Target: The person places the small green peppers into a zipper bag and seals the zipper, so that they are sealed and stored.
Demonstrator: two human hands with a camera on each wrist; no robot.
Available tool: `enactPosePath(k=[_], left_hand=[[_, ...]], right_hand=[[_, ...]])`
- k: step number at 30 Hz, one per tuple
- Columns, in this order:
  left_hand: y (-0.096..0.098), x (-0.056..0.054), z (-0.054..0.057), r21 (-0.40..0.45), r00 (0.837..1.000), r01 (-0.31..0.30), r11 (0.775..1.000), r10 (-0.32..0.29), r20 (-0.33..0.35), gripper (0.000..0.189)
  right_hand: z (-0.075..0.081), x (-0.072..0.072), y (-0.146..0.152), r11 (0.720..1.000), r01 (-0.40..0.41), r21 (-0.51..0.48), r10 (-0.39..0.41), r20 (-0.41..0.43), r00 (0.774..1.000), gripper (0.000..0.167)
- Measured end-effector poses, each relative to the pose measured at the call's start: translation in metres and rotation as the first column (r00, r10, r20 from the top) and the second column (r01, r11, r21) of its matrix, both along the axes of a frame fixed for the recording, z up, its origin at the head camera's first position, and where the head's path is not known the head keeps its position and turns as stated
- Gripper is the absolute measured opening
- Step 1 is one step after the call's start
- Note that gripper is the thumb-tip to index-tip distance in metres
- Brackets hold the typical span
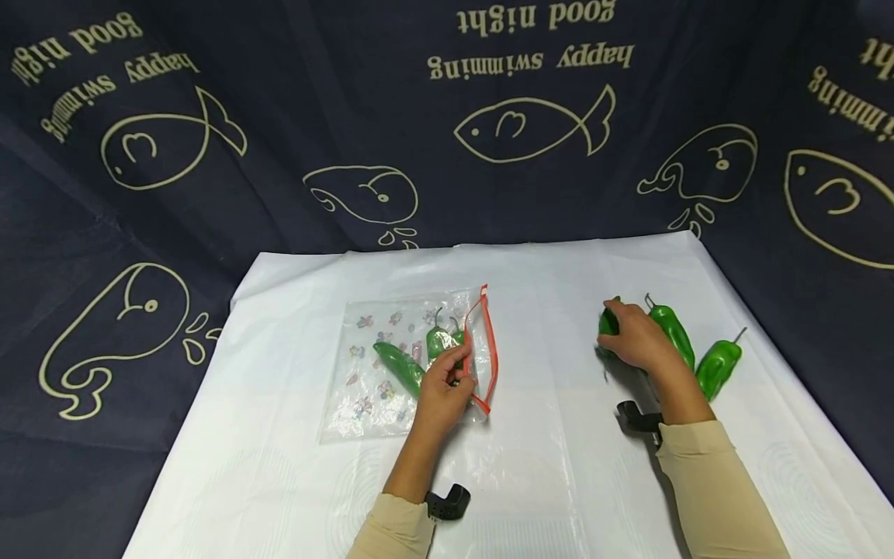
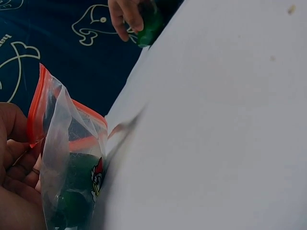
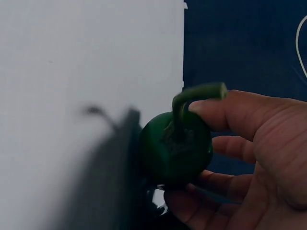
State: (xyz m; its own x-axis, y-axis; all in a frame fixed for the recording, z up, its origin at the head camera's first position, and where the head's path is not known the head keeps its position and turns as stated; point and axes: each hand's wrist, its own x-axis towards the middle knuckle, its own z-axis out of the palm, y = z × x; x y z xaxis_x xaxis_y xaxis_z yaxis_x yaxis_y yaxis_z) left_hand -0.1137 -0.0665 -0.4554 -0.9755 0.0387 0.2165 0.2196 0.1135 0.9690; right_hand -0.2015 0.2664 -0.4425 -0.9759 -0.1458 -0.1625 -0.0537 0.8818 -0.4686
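Observation:
A clear zip bag [image 1: 359,380] with an orange-red zip edge and small printed pictures lies on the table, its mouth facing right and parted. Inside are a long green pepper [image 1: 398,365] and at least two more with stems. My left hand [image 1: 441,400] pinches the bag at its mouth, thumb and fingers on the zip edge. To the right, my right hand [image 1: 637,338] grips another green pepper [image 3: 175,148] round its sides, its bent stem showing in the right wrist view. Beside that hand lie two green peppers, one [image 1: 672,334] behind the wrist and one [image 1: 718,369] farther right.
A white cloth [image 1: 531,466] covers the table. Behind it hangs a dark blue curtain [image 1: 391,93] printed with fish and whales. Black wrist cameras [image 1: 450,503] are strapped to both wrists.

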Motion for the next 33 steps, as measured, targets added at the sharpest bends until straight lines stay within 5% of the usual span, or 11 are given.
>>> enactPosePath(k=[22, 33], left_hand=[[0.0003, -0.0021, -0.0034, 0.002, 1.000, 0.003, 1.000, -0.003, -0.023, 0.052], [0.0005, -0.0019, -0.0029, 0.006, 1.000, -0.002, 1.000, 0.002, -0.013, 0.052]], right_hand=[[-0.0020, -0.0030, -0.0010, 0.998, -0.009, 0.062, 0.009, -0.010, 1.000, 0.072], [-0.0006, 0.0033, 0.0009, 0.993, -0.019, -0.113, 0.022, 0.022, 1.000, 0.074]])
